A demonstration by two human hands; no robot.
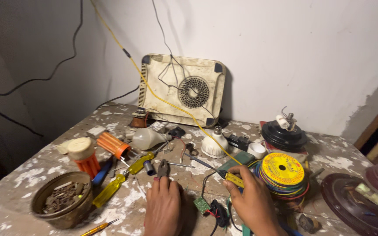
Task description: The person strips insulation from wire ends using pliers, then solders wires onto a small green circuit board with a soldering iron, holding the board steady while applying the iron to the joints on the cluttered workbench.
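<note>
Fingers (230,181) of the right hand (252,199) pinch a yellow-handled tester screwdriver (232,178) near its handle end; its metal shaft runs up-left over the bench (22,175), tip near a white LED bulb (214,144). Left hand (162,205) lies palm-down on the bench, fingers close together and flat, holding nothing, fingertips just below a pair of small pliers (162,168).

Between the hands: a small green circuit board (201,204) with red and black wires (217,214), lying on the bench, just left of the right hand.

Right of the right hand: stacked coils of coloured wire (283,172), yellow label on top, touching or nearly touching the hand. Behind it, a black round motor part (284,135).

Left side: two yellow-handled screwdrivers (110,190), orange ribbed cylinder pieces (112,145), a clear bulb (147,138) on its side, a round tin of rusty screws (62,199).

Back: a dirty white induction cooker (182,87) stands on edge against the wall, underside with fan grille facing out. A yellow wire (154,91) runs from top of frame down across it to the tester.
</note>
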